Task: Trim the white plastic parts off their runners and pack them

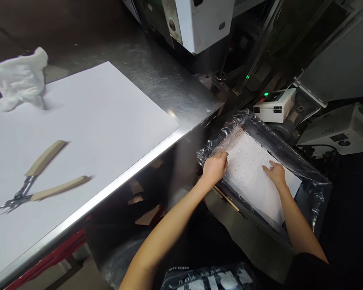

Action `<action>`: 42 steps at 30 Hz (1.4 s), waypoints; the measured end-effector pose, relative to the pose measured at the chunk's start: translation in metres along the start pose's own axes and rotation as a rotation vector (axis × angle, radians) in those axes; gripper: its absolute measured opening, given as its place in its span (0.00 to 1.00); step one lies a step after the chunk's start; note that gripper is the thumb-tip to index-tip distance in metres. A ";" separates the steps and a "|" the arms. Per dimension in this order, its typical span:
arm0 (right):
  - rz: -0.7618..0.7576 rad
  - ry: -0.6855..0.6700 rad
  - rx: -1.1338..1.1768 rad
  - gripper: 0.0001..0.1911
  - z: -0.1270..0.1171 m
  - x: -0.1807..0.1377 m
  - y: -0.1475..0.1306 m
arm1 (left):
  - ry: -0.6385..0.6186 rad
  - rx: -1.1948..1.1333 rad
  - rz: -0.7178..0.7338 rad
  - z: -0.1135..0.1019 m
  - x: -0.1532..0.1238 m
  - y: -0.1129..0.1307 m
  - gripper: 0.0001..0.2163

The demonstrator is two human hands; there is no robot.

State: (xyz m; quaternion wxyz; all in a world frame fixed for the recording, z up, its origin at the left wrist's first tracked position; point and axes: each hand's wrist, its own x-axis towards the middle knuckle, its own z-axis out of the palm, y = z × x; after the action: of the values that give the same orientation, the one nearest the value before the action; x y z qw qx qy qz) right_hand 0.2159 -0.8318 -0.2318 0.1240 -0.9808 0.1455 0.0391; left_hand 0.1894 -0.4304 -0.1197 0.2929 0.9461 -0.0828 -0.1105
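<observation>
1. Steel workbench point(157, 80) fills the left of my view, with grey and white machine housings point(199, 24) behind it and a dark, low area to its right.
2. Down in that low area I see a white sheet of small parts point(248, 169) lying in a plastic-lined tray point(290, 153), beside the bench's edge.
3. My left hand point(214, 167) rests on the sheet's near left edge, fingers curled down onto it; whether they pinch it I cannot tell.
4. My right hand point(275, 174) lies flat on the sheet's right part, fingers spread and pressing, gripping nothing.
5. Just beyond the tray stands a small white box point(275, 106) with a green light.
6. Up on the bench, well apart, a large white paper point(93, 121) carries tan-handled pliers point(36, 177) and a crumpled white cloth point(19, 78).
</observation>
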 end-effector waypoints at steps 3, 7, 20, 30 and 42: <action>-0.011 -0.002 0.021 0.23 0.001 -0.001 -0.003 | 0.002 -0.004 0.004 0.000 0.000 0.000 0.15; -0.017 0.005 0.036 0.22 0.001 0.000 -0.003 | -0.001 -0.007 0.008 0.000 0.000 0.000 0.15; 0.004 0.008 0.049 0.22 0.007 0.001 0.001 | -0.015 0.006 0.013 -0.002 0.000 0.001 0.14; 0.025 0.025 0.021 0.28 -0.006 -0.014 0.009 | -0.020 0.018 0.022 -0.006 -0.001 0.003 0.14; 0.198 -0.199 -0.193 0.24 -0.015 -0.086 0.049 | -0.030 0.006 0.041 -0.005 -0.002 0.000 0.14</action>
State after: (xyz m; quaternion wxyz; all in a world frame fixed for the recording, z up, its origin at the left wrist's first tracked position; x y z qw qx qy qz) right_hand 0.1197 -0.8574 -0.2193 0.0386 -0.9603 0.2240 0.1618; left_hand 0.1884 -0.4278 -0.1154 0.2908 0.9434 -0.1070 -0.1183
